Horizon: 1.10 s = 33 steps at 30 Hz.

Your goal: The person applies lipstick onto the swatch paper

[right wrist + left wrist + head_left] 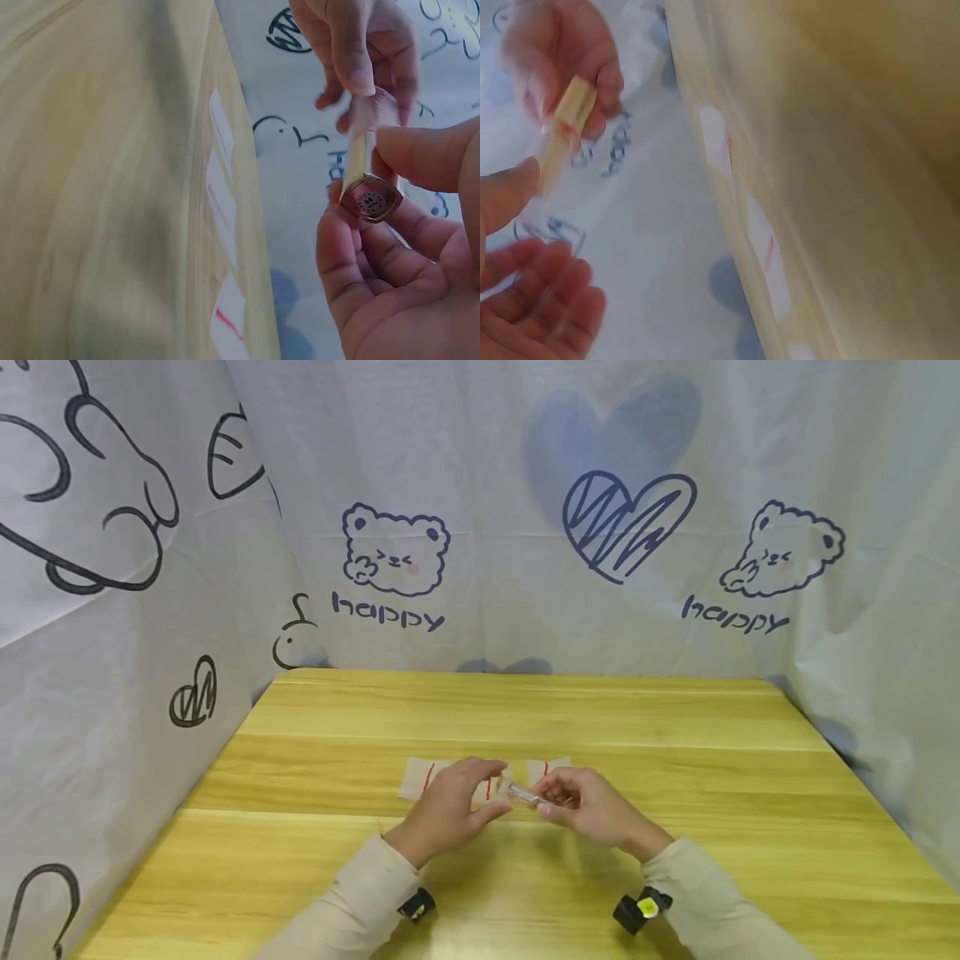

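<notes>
My right hand (592, 806) pinches a small lipstick tube (360, 169) between thumb and fingers. The tube is gold and squarish, with a round printed label on its reddish base in the right wrist view. Its other end looks pale or clear (522, 793) and points toward my left hand (450, 806). That hand is curved around this end, thumb and fingers spread apart. In the left wrist view the left thumb (514, 191) lies close beside the blurred end; whether it touches cannot be told.
Behind the hands, pale paper pieces lie on the wooden table (315, 843). The left paper (412, 781) and the right paper (536, 768) bear red strokes, as does a partly covered one between them. White curtains (495, 460) with drawings enclose the table's back and sides.
</notes>
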Motion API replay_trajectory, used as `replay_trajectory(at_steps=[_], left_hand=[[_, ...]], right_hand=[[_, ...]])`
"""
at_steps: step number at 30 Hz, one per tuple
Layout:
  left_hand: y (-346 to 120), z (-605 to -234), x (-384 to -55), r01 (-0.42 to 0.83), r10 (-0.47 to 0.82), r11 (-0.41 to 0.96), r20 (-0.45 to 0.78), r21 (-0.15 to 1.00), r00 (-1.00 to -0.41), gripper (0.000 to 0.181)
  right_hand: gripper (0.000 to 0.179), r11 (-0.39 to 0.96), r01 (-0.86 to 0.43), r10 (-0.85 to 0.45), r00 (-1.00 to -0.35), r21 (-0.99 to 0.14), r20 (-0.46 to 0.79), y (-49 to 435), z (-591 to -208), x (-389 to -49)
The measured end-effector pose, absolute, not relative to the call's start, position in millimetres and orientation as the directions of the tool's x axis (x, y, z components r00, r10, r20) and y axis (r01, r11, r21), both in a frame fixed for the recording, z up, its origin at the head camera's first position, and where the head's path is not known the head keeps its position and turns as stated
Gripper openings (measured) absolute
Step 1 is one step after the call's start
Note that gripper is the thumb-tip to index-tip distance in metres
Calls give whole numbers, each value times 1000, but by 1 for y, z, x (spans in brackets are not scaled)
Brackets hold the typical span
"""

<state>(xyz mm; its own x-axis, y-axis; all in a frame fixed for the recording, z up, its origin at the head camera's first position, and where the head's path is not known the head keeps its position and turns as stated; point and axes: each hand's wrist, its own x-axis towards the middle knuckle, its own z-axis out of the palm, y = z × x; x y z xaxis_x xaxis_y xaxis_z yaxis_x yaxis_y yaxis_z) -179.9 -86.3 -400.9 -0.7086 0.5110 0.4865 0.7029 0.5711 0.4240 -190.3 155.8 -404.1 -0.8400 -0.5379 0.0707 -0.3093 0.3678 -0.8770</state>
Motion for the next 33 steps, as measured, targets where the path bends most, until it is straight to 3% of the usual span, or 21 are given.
replay_trajectory(at_steps=[6,10,16,22,33], left_hand=[[-118,-407,-195,443,360,715,258,541,-897,60],[-141,-414,-205,306,289,791,117,530,-950,55],[-161,-420,-211,274,322,846,-28,458,-946,49],[-166,-423,-208,259,343,858,-122,443,-931,39],[-165,-424,-205,247,338,877,-162,413,-927,47]], right_hand=[[31,355,-252,-397,-912,-900,99,172,-412,-200],[34,382,-207,-287,-953,-901,98,185,-420,-210],[23,464,-175,-183,-978,-868,99,203,-432,-224],[17,611,-178,-164,-982,-772,97,217,-440,-232],[19,708,-198,-186,-978,-678,91,221,-448,-235]])
